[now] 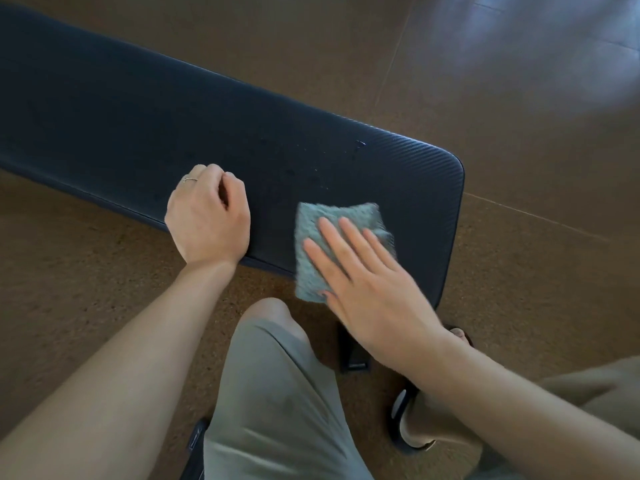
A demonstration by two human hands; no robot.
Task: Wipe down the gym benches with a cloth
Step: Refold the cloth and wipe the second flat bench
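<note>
Bench (145, 109) padding fills the upper left of my view, a long dark pad with a fine ribbed texture, running from the far left down to a rounded end at the right. Lying on its near edge by that end is the cloth (313, 233), a grey-green folded square whose lower corner hangs just past the pad's rim. My right hand (367, 282) lies flat on it, fingers straight and spread, pressing the cloth down rather than gripping it. My left hand (209, 216) rests on the pad's near edge a little to the left, apart from the cloth, fingers curled under into a loose fist with nothing in them; a thin ring (189, 179) shows on one finger. Between the two hands and further up the pad I can see a scatter of small wet droplets (318, 174), with one larger glinting spot close to the far rim.

Below the bench, my knee (270, 310) in grey-beige shorts (277, 403) sits close under the cloth's hanging corner. A dark bench foot (353, 355) stands on the floor just under my right wrist, partly hidden by it, and a dark sandal (401, 414) shows beneath my right forearm.

Brown speckled floor (86, 289) surrounds everything, crossed by thin seams, with a pale blurred glare of light at the upper right.
</note>
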